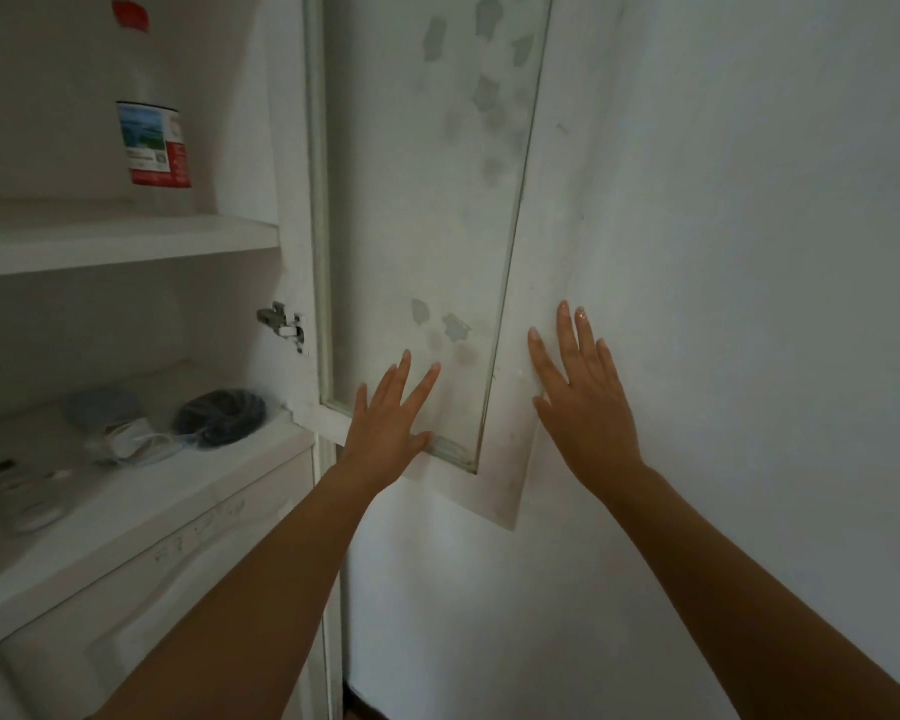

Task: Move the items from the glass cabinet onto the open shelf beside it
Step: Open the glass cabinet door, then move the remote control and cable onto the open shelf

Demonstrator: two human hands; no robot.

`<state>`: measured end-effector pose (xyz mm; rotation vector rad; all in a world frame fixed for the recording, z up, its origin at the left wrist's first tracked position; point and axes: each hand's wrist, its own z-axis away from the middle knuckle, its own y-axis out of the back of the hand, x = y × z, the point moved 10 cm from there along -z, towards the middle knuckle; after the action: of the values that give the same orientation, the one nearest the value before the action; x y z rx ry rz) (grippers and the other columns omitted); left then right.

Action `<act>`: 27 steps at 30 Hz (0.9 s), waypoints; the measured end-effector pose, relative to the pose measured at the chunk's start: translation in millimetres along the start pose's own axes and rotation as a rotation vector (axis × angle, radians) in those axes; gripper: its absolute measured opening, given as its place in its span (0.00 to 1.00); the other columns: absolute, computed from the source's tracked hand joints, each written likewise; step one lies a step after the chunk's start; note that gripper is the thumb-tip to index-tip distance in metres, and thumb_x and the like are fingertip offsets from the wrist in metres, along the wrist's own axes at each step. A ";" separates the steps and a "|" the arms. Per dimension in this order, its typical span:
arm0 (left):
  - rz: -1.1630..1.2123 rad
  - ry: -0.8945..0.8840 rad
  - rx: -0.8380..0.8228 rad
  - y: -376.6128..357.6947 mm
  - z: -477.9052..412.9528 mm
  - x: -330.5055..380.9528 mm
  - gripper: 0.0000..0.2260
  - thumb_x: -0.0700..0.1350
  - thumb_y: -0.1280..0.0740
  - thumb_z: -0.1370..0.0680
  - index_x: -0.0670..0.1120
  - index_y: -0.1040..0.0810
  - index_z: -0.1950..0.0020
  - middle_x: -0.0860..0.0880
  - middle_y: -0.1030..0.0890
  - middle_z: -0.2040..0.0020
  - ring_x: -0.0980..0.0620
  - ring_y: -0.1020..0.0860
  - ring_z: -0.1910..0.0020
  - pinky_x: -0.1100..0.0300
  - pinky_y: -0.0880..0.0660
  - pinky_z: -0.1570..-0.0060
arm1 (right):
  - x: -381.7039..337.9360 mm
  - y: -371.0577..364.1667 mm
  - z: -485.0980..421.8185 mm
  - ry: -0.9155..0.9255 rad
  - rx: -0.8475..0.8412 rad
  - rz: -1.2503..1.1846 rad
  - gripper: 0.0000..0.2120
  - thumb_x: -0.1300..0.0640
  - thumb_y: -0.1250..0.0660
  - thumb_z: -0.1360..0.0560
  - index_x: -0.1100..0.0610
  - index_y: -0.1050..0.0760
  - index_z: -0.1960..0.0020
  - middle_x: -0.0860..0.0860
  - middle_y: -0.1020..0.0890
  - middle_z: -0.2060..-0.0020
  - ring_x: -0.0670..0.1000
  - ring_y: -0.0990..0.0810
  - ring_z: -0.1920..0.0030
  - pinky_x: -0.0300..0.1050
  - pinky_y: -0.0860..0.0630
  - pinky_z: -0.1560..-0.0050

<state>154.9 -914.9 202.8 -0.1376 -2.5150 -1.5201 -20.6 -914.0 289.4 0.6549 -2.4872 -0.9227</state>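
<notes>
Bottle (154, 148) on upper shelf (126, 244), cable coil (222, 415) on the lower. Bottle's prob heavyish + slick, grab round its middle. Left hand (391, 418) flat on glass door (427, 200), right hand (585, 402) on its frame, fingers straight, nothing held.

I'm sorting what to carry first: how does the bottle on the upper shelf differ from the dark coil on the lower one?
The bottle stands upright on the upper shelf; the dark coil lies flat on the lower shelf. The bottle is pale with a red cap and printed label; the coil is dark all over. Both are untouched: the left hand and right hand are open by the glass door.
</notes>
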 end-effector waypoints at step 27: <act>-0.168 0.226 0.227 103.8 124.2 -130.3 0.21 0.46 0.35 0.25 0.46 0.31 0.33 0.40 0.29 0.33 0.40 0.31 0.34 0.42 0.36 0.34 | -157.2 -16.1 -8.6 0.110 0.013 -0.820 0.22 0.56 0.42 0.25 0.58 0.37 0.32 0.56 0.28 0.34 0.52 0.35 0.34 0.39 0.43 0.33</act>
<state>285.7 -753.7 208.2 0.2703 -2.5415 -1.2120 115.3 -842.2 251.8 1.7405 -2.1089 -1.0804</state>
